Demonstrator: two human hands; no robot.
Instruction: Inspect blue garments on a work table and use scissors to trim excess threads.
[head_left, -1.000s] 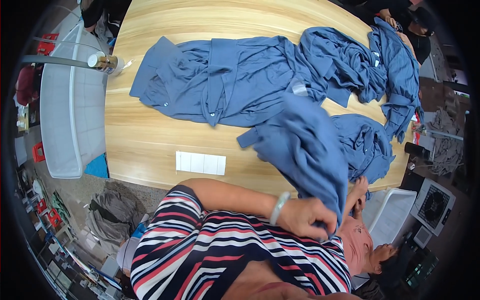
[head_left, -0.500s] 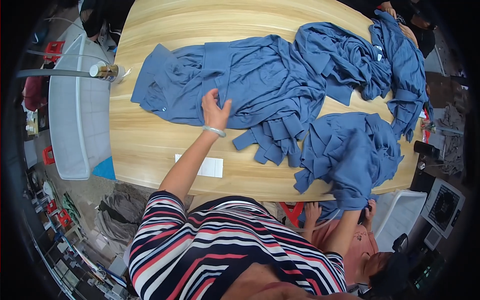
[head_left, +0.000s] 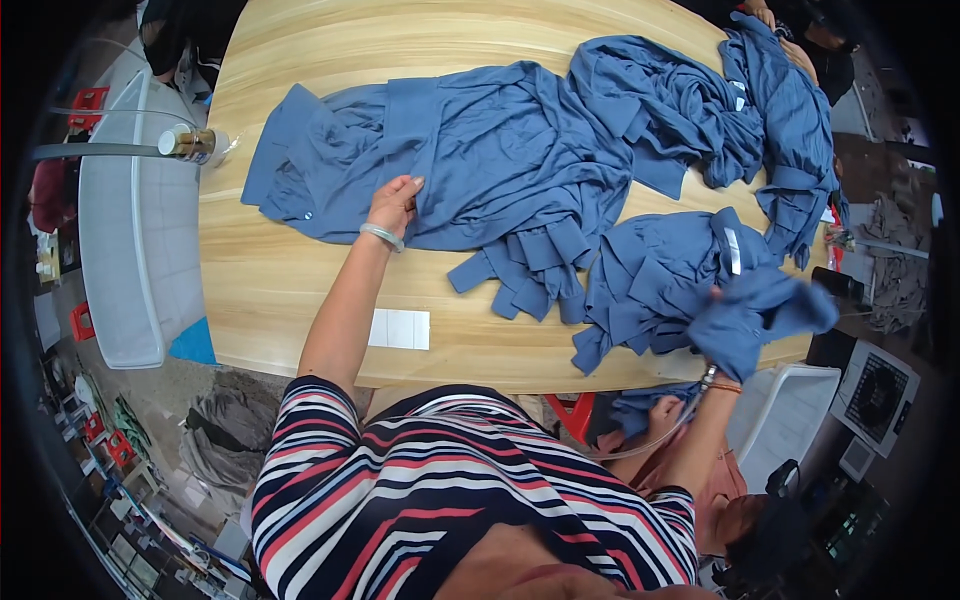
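Observation:
A long blue shirt (head_left: 500,150) lies spread across the wooden table. Over its near left part, my left hand (head_left: 392,207) has its fingers pinched together; whatever is between them is hidden. Blue cloth of a second, bunched garment (head_left: 650,270) at the near right covers my right hand (head_left: 722,376) down to the wrist. The raised cloth is smeared by motion, and the fingers inside cannot be seen. A clear tube (head_left: 660,438) with a metal fitting (head_left: 708,378) runs up to that wrist. A white label (head_left: 734,250) shows on the bunched garment.
More blue garments (head_left: 670,110) are heaped at the far right, where another person's hands (head_left: 797,60) touch one. A white paper (head_left: 400,329) lies near the front edge. White bins (head_left: 125,230) flank the table. A bottle (head_left: 190,143) stands at its left edge. A co-worker (head_left: 715,470) sits close on my right.
My left hand has shifted left and its spread fingers have closed. My right hand has lifted and swung right with the cloth, uncovering the white label. The whole view has shifted slightly.

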